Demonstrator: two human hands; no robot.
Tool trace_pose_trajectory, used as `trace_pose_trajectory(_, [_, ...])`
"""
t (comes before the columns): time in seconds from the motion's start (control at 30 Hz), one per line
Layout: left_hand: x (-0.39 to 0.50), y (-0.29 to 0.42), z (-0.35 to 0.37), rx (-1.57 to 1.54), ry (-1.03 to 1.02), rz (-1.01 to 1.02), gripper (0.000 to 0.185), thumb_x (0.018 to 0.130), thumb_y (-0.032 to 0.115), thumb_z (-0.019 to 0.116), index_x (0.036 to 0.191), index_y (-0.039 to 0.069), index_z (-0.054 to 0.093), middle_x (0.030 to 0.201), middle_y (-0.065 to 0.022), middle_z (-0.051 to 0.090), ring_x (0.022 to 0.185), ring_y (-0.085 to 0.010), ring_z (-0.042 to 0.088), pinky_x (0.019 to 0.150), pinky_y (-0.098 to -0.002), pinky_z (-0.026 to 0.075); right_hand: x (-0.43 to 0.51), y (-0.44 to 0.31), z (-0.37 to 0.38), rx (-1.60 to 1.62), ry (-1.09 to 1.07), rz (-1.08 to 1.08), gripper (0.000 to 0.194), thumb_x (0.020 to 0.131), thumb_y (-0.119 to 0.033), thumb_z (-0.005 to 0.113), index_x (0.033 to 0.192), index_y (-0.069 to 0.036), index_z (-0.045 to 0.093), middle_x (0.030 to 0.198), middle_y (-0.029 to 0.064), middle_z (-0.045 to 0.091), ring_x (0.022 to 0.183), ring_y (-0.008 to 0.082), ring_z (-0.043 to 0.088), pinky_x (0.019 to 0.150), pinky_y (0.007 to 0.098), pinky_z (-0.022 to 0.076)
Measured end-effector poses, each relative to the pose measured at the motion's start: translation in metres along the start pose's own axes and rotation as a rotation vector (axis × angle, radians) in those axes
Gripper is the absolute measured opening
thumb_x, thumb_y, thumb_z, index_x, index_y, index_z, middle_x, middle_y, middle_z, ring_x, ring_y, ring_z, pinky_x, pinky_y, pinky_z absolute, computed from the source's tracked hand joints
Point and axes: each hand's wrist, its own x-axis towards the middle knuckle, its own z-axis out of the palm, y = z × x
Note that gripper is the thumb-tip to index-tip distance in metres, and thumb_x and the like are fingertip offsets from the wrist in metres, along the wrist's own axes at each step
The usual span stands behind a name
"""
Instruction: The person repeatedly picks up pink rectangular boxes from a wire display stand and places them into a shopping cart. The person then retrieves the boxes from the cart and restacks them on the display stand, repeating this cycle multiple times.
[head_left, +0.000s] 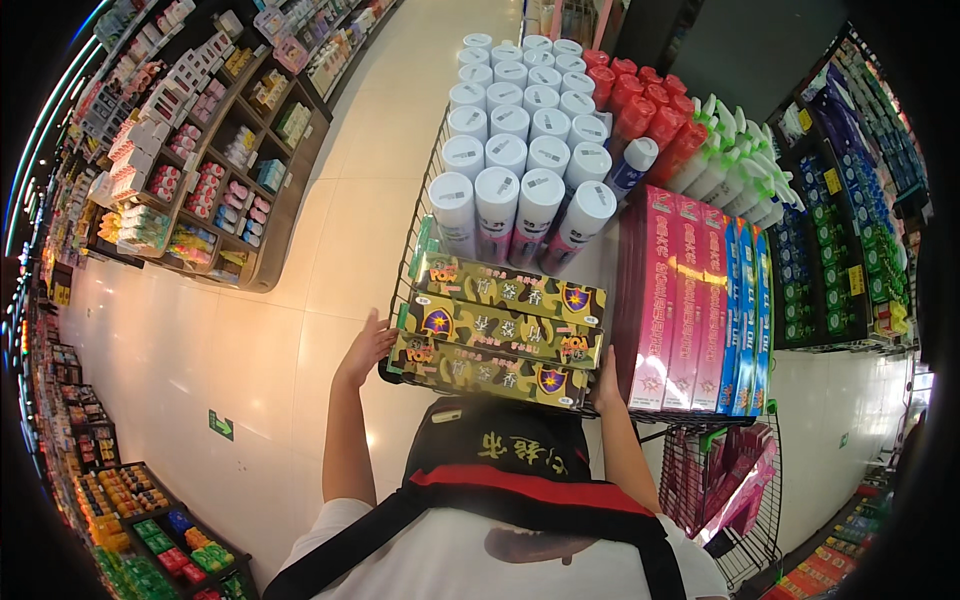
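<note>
In front of me are stacked camouflage-patterned cartons (495, 330), lying lengthwise at the near edge of a black wire display rack (429, 180). My left hand (369, 346) is at their left end with its fingers apart, the fingertips at the rack's edge; whether they touch a carton is unclear. My right hand (606, 381) lies along the cartons' right end, its fingers partly hidden between them and the upright pink boxes (679, 307). Behind the cartons stand rows of white-capped spray cans (517, 157).
Blue boxes (742, 330), red-capped bottles (656, 112) and green-white trigger sprayers (731, 157) fill the rack's right side. A wire basket (682, 465) with pink packages is at lower right. A wooden shelf unit (247, 172) stands across the tiled aisle (300, 360).
</note>
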Motion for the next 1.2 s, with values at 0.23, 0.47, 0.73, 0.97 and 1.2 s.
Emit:
trace_pose_trajectory(0.23, [0.011, 0.005, 0.018, 0.156, -0.079, 0.065, 0.074, 0.106, 0.059, 0.03, 0.149, 0.001, 0.045, 0.146, -0.0144, 0.053, 0.134, -0.0232, 0.05, 0.112, -0.0363, 0.036, 0.017, 0.009, 0.014, 0.109, -0.219, 0.029, 0.084, 0.097, -0.074, 0.036, 0.152, -0.011, 0.042, 0.149, 0.0137, 0.051, 0.129, 0.0322, 0.056, 0.106, 0.0464, 0.0485])
trace_pose_trajectory(0.47, [0.008, 0.012, 0.034, 0.283, 0.082, 0.183, 0.07, 0.106, 0.055, 0.04, 0.144, -0.004, 0.047, 0.142, -0.015, 0.055, 0.127, -0.0229, 0.052, 0.111, -0.034, 0.037, 0.005, -0.004, 0.021, 0.117, -0.246, 0.06, 0.088, 0.094, -0.077, 0.038, 0.152, -0.011, 0.041, 0.148, 0.0136, 0.052, 0.129, 0.0305, 0.056, 0.106, 0.0475, 0.0483])
trace_pose_trajectory(0.73, [0.016, 0.008, 0.065, 0.239, 0.205, 0.263, 0.06, 0.106, 0.049, 0.046, 0.136, -0.002, 0.049, 0.122, -0.0199, 0.063, 0.113, -0.0293, 0.061, 0.099, -0.0382, 0.045, 0.038, 0.023, 0.021, 0.177, -0.215, 0.123, 0.076, 0.097, -0.069, 0.043, 0.144, -0.01, 0.053, 0.135, 0.0137, 0.063, 0.116, 0.0287, 0.064, 0.099, 0.0449, 0.0533])
trace_pose_trajectory(0.97, [0.017, 0.004, 0.067, 0.406, 0.289, 0.339, 0.058, 0.106, 0.044, 0.048, 0.14, -0.003, 0.046, 0.129, -0.0224, 0.062, 0.121, -0.0313, 0.059, 0.103, -0.0385, 0.044, 0.051, 0.033, 0.009, 0.167, -0.223, 0.207, 0.075, 0.099, -0.067, 0.038, 0.143, -0.009, 0.054, 0.136, 0.0141, 0.062, 0.119, 0.0273, 0.062, 0.099, 0.0433, 0.0514])
trace_pose_trajectory(1.2, [0.011, 0.004, 0.05, 0.404, 0.301, 0.318, 0.066, 0.105, 0.042, 0.051, 0.151, -0.003, 0.032, 0.145, -0.0248, 0.047, 0.134, -0.0337, 0.049, 0.109, -0.0417, 0.042, 0.105, -0.01, -0.005, 0.134, 0.225, -0.114, 0.088, 0.097, -0.072, 0.037, 0.153, -0.005, 0.04, 0.15, 0.0131, 0.051, 0.131, 0.0268, 0.052, 0.11, 0.0401, 0.0403])
